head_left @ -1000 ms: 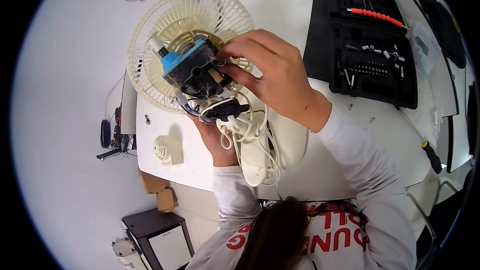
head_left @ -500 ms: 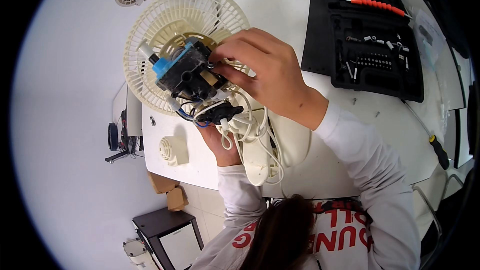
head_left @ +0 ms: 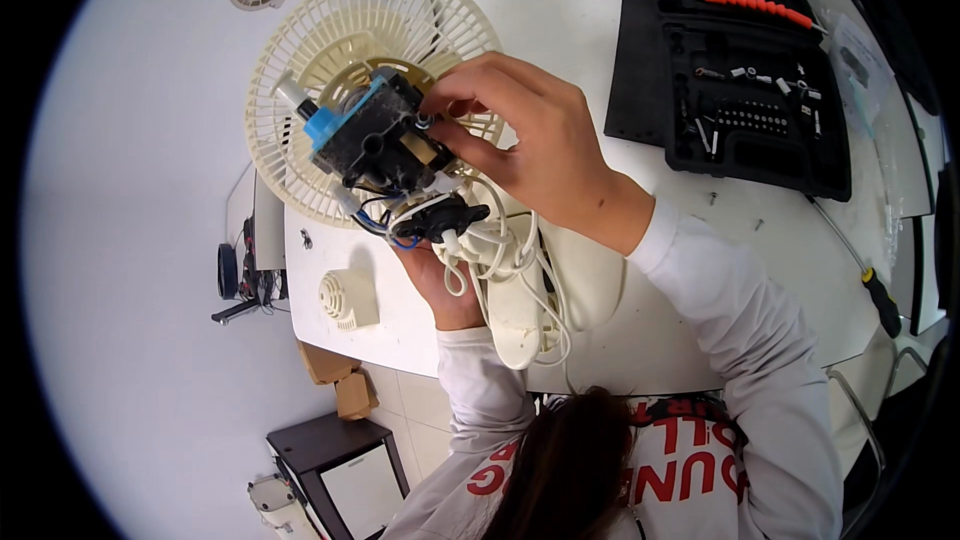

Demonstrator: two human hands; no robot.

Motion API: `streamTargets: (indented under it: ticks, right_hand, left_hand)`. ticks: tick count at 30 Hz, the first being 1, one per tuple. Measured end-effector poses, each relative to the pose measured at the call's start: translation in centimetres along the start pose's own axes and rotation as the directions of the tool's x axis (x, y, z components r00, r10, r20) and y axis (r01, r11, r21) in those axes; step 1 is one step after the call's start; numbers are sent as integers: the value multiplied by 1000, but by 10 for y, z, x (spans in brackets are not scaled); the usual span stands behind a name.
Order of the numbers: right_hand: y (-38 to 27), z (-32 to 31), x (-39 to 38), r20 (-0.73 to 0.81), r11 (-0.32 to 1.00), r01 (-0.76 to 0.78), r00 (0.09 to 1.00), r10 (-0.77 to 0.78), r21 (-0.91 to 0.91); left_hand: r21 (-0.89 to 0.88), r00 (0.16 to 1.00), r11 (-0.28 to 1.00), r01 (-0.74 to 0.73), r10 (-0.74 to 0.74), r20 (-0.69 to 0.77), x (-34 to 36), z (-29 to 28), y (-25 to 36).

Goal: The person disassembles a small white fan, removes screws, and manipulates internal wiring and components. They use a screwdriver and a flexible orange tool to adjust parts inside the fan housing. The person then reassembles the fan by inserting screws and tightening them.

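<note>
A cream electric fan (head_left: 290,170) lies with its round grille at the far left and its back uncovered. The dusty black motor housing (head_left: 375,155) with a blue part (head_left: 322,127) is exposed, and white and blue wires hang below it. My right hand (head_left: 550,140) pinches a small round metal part (head_left: 423,122) at the housing's right side; its exact kind is too small to tell. From below, my left hand (head_left: 445,290) holds the fan near its neck, fingers hidden behind it. A black switch-like piece (head_left: 443,218) dangles among the looped white cord (head_left: 495,260).
A cream vented motor cover (head_left: 347,300) stands left on the white table (head_left: 590,365). At the right lie an open black tool case (head_left: 760,155), an orange flexible shaft (head_left: 755,7), a yellow-black screwdriver (head_left: 878,302) and loose screws (head_left: 712,198). Cardboard boxes (head_left: 352,395) sit on the floor.
Very little differs. The fan has tilted slightly, and my right fingers stay pinched at the same spot on the motor housing.
</note>
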State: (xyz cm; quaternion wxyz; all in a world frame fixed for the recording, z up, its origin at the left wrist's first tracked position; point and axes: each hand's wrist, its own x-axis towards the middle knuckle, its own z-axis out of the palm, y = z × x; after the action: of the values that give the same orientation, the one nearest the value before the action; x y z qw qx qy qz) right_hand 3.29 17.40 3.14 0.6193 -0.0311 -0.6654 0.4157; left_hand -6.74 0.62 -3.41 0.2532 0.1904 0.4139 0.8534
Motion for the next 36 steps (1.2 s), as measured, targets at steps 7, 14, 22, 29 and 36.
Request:
streamTargets:
  ticks: [7, 14, 22, 29, 36]
  right_hand:
    - [0, -1, 0, -17, 996, 33, 999, -35, -87]
    - [3, 0, 0, -55, 998, 17, 998, -14, 66]
    - [14, -22, 9, 89, 987, 81, 994, -68, -142]
    - [13, -17, 9, 71, 981, 167, 984, -161, -101]
    - [2, -10, 6, 35, 988, 92, 996, -88, -127]
  left_hand:
    - [15, 1000, 1000, -17, 18, -16, -1, 6, -2]
    - [37, 967, 999, 27, -17, -252, 0, 9, -2]
    - [19, 966, 1000, -22, 26, -258, 4, 13, -4]
    - [21, 966, 999, -30, 35, -257, -1, 28, -2]
    - [31, 970, 999, -16, 23, -241, 0, 15, -3]
